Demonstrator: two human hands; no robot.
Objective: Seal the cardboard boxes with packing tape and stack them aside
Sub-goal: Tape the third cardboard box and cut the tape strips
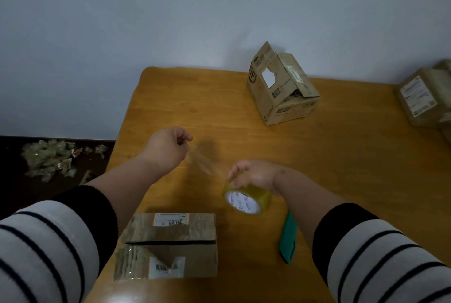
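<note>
Left hand point(168, 149) pinches the clear tape strip point(202, 162) pulled from the tape roll point(246, 199) gripped in right hand point(256, 175), above the counter point(341, 156), just beyond the unsealed cardboard box point(170, 245).

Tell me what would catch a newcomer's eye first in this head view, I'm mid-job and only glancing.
The two hands mid-table: the left hand pinches the free end of a clear tape strip pulled from the yellowish tape roll that the right hand grips. Below them, at the near edge, sits a cardboard box whose top seam is still untaped. A second box with a raised flap stands at the far side of the table.
</note>
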